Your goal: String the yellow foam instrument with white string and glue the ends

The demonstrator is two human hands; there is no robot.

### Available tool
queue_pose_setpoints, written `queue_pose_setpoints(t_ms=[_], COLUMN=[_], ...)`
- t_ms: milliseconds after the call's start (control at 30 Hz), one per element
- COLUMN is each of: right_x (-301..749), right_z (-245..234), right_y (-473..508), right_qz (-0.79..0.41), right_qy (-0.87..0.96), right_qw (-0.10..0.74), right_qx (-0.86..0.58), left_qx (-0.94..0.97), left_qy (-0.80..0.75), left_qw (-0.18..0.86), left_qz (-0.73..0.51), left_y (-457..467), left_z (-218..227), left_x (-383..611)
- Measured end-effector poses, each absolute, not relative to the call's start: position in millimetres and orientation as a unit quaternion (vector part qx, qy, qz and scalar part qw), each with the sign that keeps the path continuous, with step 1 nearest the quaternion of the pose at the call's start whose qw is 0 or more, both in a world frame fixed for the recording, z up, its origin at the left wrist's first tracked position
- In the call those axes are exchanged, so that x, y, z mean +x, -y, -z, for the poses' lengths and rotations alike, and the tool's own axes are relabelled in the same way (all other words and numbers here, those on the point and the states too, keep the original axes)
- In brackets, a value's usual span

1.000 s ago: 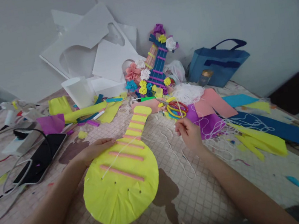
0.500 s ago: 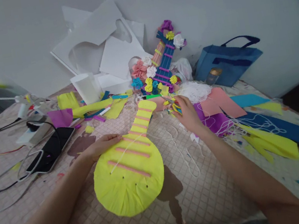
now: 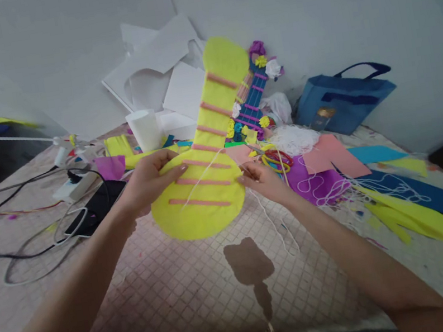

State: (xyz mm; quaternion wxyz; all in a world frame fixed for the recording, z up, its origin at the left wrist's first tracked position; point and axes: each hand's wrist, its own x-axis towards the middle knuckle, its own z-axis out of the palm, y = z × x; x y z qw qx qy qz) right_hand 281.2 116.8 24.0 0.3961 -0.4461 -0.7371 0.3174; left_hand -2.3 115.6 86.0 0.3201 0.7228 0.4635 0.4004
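Raised and tilted above the table is a yellow paper-covered guitar (image 3: 219, 104) with several pink strips across its neck and body. My left hand (image 3: 151, 180) grips its left side, thumb on the front and fingers behind. A white string (image 3: 202, 179) slants over the body toward the right edge of the neck. At the body's right edge, my right hand (image 3: 260, 179) is closed in a pinch; string hangs below it, and its fingertips partly hide what they hold. Behind that hand lie scissors (image 3: 277, 159) with red and yellow handles.
A decorated blue guitar (image 3: 251, 104) leans at the back beside white board offcuts (image 3: 183, 87). A white cup (image 3: 145, 130), phone (image 3: 103, 208) and power strip (image 3: 74, 186) are on the left. String heap (image 3: 294, 138), coloured paper (image 3: 332, 156) and a blue bag (image 3: 347, 102) lie right.
The yellow guitar has been lifted and its neck tilted up toward the back. My right hand has left the scissors and come to the guitar's right edge. The view has shifted slightly.
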Motion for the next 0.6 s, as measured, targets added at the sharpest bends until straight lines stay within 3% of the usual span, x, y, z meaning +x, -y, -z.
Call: queue_pose_setpoints(t_ms=[133, 267, 400, 600], right_x=[300, 312, 321, 326], right_z=[-28, -21, -4, 16], right_y=[-97, -58, -32, -27], right_qz=[-0.208, -0.229, -0.269, -0.273], right_qy=[0.741, 0.804, 0.821, 0.778], right_qw=[0.399, 0.292, 0.231, 0.305], right_qx=[-0.499, -0.464, -0.448, -0.476], left_qx=[0.776, 0.803, 0.850, 0.871], left_qy=[-0.446, -0.395, -0.320, -0.312], left_qw=[0.059, -0.104, -0.122, -0.123], left_qz=[-0.442, -0.433, -0.400, -0.359], left_y=[-100, -95, -96, -94], left_z=[-92, -63, -29, -1], left_x=[5, 8, 1, -11])
